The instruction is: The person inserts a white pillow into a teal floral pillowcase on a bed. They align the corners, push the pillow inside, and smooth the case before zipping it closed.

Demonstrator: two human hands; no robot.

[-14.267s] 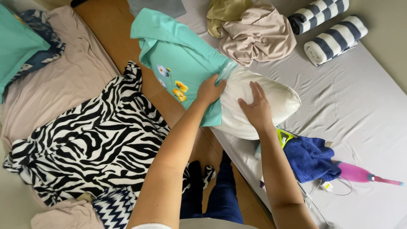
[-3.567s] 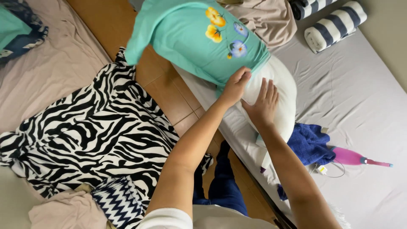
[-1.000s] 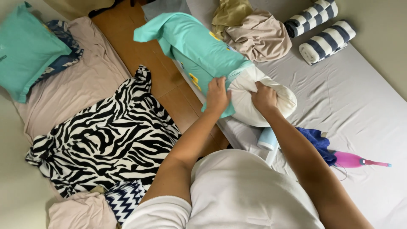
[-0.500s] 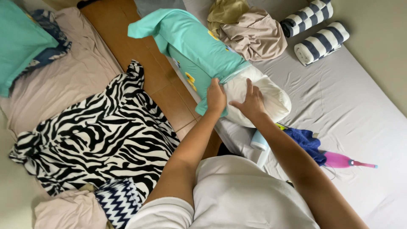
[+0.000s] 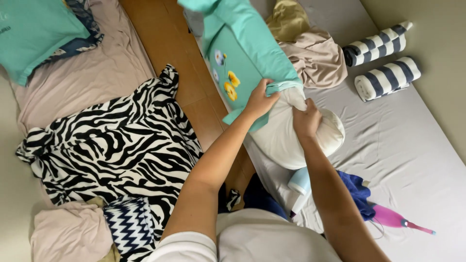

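**Teal pillowcase half over a white pillow at the mattress edge**

Left hand [image 5: 259,99] clenched on the open hem of the teal pillowcase [image 5: 245,58], thumb and fingers pinching the bunched fabric so the mouth stays wide against the pillow's end. Right hand [image 5: 306,119] closed on the white pillow [image 5: 291,138] itself, just beside the left, knuckles up, squeezing the stuffing narrow, probably so the filling fits the opening. Both grips meeting at the line where cover ends and bare pillow begins.

Pillow resting at the near left edge of the grey-sheeted mattress [image 5: 403,145], its bare rounded end bulging toward the viewer, its far end hidden inside the case. Pillowcase stretching away and up toward the top of the view, slack and partly lifted, overhanging the strip of wooden floor [image 5: 170,43] beside the mattress edge. Plain teal cloth, with small printed flowers in yellow and pale blue along one panel; hem crumpled where held.

Elsewhere on the mattress: two navy-and-white striped rolls [image 5: 383,63] near the far right edge, a heap of beige and olive cloth [image 5: 310,53] just beyond the pillowcase, a blue cloth [image 5: 357,191] and a pink handled tool [image 5: 395,219] near the right forearm. Across the floor strip, a zebra-print cloth [image 5: 111,145] spread over pink bedding [image 5: 92,77], with a teal cushion [image 5: 34,34] at the far left corner.
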